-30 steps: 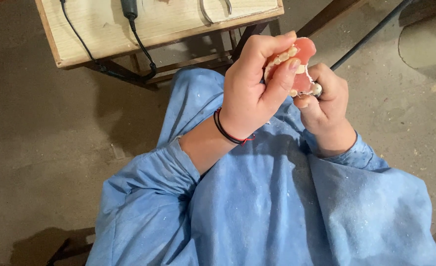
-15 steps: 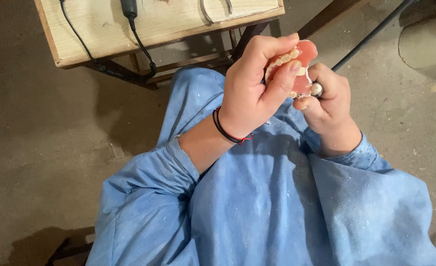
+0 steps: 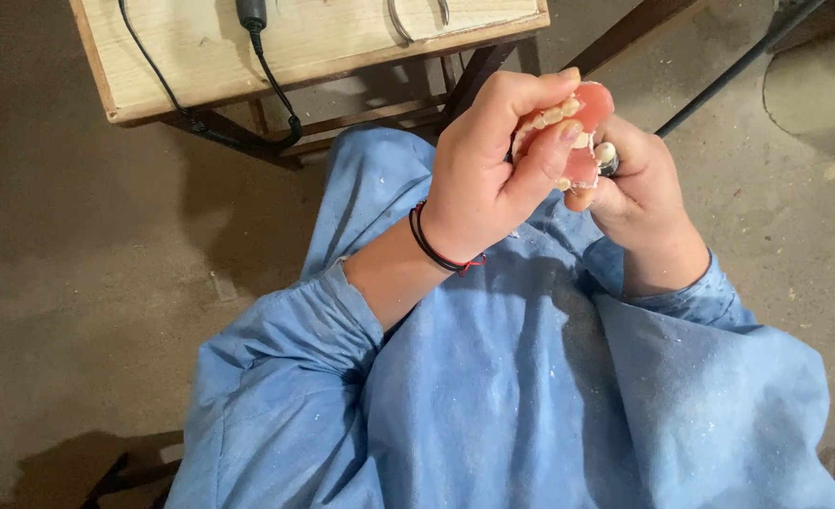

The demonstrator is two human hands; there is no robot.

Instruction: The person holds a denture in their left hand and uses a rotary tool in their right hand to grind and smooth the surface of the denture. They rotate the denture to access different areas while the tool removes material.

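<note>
While the left hand (image 3: 493,179) clamps the pink acrylic denture with pale teeth (image 3: 573,132) above the lap, thumb across its teeth, the right hand (image 3: 644,198) closes round a small metal-tipped tool (image 3: 606,157) — light, rigid, likely brittle and smooth — best gripped by its arch edges

Wooden table (image 3: 200,66) close ahead

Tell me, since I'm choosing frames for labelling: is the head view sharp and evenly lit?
Head view: the left hand, denture and right hand are sharp, without glare; light is soft; shadow darkens the floor under the wooden bench.
</note>
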